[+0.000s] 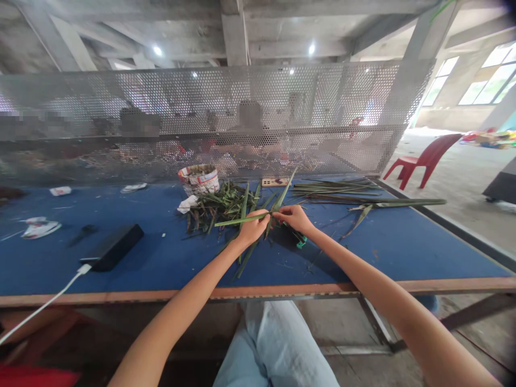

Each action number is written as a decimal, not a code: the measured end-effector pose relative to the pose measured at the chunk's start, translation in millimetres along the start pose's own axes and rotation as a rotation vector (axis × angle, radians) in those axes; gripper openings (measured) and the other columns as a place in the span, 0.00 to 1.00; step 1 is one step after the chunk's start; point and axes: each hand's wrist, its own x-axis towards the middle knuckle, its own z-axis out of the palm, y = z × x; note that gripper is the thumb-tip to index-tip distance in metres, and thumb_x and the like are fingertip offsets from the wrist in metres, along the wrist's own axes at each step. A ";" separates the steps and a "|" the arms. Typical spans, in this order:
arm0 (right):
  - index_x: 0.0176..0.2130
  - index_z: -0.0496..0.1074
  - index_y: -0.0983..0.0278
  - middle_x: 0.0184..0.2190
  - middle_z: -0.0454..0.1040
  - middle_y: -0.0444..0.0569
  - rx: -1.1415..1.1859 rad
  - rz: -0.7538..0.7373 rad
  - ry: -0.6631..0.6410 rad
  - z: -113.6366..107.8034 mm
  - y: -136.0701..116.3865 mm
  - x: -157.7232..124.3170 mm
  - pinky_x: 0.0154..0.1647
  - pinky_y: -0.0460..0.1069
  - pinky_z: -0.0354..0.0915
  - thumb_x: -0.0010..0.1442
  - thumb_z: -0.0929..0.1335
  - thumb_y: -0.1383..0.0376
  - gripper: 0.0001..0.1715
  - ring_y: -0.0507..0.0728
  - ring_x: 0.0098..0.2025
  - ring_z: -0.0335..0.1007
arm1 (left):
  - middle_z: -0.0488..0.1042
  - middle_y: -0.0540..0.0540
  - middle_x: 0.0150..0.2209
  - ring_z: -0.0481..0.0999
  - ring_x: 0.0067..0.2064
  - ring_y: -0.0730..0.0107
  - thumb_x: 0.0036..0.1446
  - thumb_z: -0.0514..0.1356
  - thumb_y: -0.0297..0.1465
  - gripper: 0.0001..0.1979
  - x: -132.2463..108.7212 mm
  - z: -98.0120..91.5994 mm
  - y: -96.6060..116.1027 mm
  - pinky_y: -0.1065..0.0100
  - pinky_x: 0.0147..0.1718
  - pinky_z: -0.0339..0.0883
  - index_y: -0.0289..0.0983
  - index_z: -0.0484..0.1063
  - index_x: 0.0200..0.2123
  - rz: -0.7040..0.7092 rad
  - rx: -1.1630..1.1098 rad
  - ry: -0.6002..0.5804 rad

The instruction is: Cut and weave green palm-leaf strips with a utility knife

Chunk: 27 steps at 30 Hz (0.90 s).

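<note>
head view: flat, narrow green leaf strip (237, 220) between both hands (252, 229) (296, 217)

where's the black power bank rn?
Head view: the power bank lies left on the blue table, near its front edge, white cable plugged in, left of the left hand.
</note>
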 end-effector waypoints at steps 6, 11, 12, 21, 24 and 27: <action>0.17 0.68 0.65 0.15 0.65 0.42 0.026 0.017 -0.007 -0.4 -0.9 0.3 0.24 0.46 0.54 0.47 0.70 0.47 0.26 0.49 0.20 0.57 | 0.75 0.48 0.25 0.76 0.29 0.65 0.50 0.63 0.34 0.06 -0.7 2.8 -5.7 0.69 0.31 0.68 0.38 0.72 0.26 0.023 0.016 -0.041; 0.20 0.70 0.65 0.16 0.68 0.43 0.069 0.053 -0.008 1.0 2.5 1.2 0.21 0.45 0.55 0.47 0.70 0.45 0.26 0.49 0.19 0.59 | 0.76 0.48 0.28 0.77 0.28 0.67 0.52 0.62 0.36 0.08 0.2 3.0 -7.7 0.68 0.30 0.69 0.37 0.71 0.28 0.054 -0.037 -0.076; 0.21 0.70 0.65 0.16 0.68 0.43 0.078 0.063 -0.006 1.4 3.4 1.5 0.21 0.45 0.55 0.47 0.70 0.45 0.26 0.49 0.19 0.58 | 0.76 0.47 0.28 0.77 0.27 0.67 0.52 0.62 0.36 0.08 0.6 3.3 -7.2 0.68 0.30 0.70 0.37 0.71 0.28 0.046 -0.060 -0.071; 0.24 0.72 0.65 0.20 0.69 0.43 0.156 0.099 0.020 4.0 0.4 0.2 0.22 0.45 0.56 0.47 0.70 0.44 0.27 0.48 0.21 0.58 | 0.78 0.48 0.25 0.77 0.24 0.68 0.52 0.62 0.33 0.06 4.7 5.4 2.6 0.69 0.26 0.67 0.36 0.72 0.28 -0.197 -0.283 -0.039; 0.23 0.71 0.66 0.18 0.66 0.42 0.167 0.091 0.042 6.5 -1.0 -1.1 0.22 0.45 0.54 0.45 0.70 0.44 0.26 0.48 0.21 0.56 | 0.78 0.49 0.24 0.76 0.24 0.69 0.52 0.62 0.31 0.05 3.9 5.0 5.0 0.70 0.26 0.67 0.36 0.73 0.27 -0.206 -0.289 -0.024; 0.23 0.71 0.66 0.18 0.65 0.41 0.183 0.078 0.074 10.5 -1.4 -2.7 0.23 0.45 0.53 0.45 0.71 0.45 0.26 0.48 0.22 0.54 | 0.76 0.50 0.21 0.75 0.22 0.69 0.51 0.62 0.29 0.04 3.0 5.1 7.7 0.70 0.24 0.66 0.36 0.72 0.25 -0.223 -0.296 -0.007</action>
